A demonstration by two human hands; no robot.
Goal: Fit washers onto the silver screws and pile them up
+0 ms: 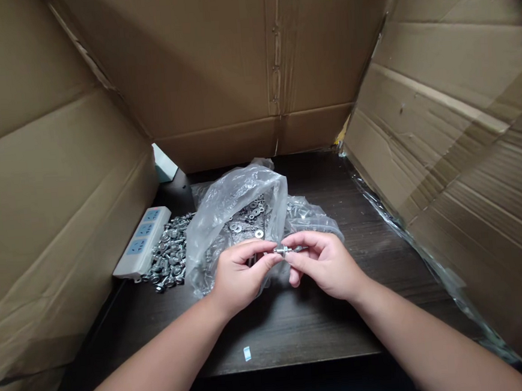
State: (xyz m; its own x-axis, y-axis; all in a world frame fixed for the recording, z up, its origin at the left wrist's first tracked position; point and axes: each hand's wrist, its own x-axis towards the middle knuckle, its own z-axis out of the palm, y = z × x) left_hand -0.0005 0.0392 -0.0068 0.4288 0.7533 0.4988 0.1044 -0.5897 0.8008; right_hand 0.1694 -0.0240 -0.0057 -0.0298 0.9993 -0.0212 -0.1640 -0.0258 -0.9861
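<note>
Between my two hands lies a small metal bolt (283,250), held roughly level, with what looks like a nut around its middle. My left hand (240,275) pinches the bolt's left end between thumb and fingertips. On the other side, my right hand (330,265) has thumb and index finger closed on the right part, where a pointed grey end sticks out. Just behind the hands an open clear plastic bag (233,191) contains loose washers (259,234) and other small metal parts. The fingers partly hide the bolt.
A heap of bolts (170,254) lies left of the bag, against a white power strip (142,241). Another plastic bag (312,212) of metal parts sits behind my right hand. Cardboard walls (215,72) enclose the dark table (370,211). A paper scrap (247,353) is near the front edge.
</note>
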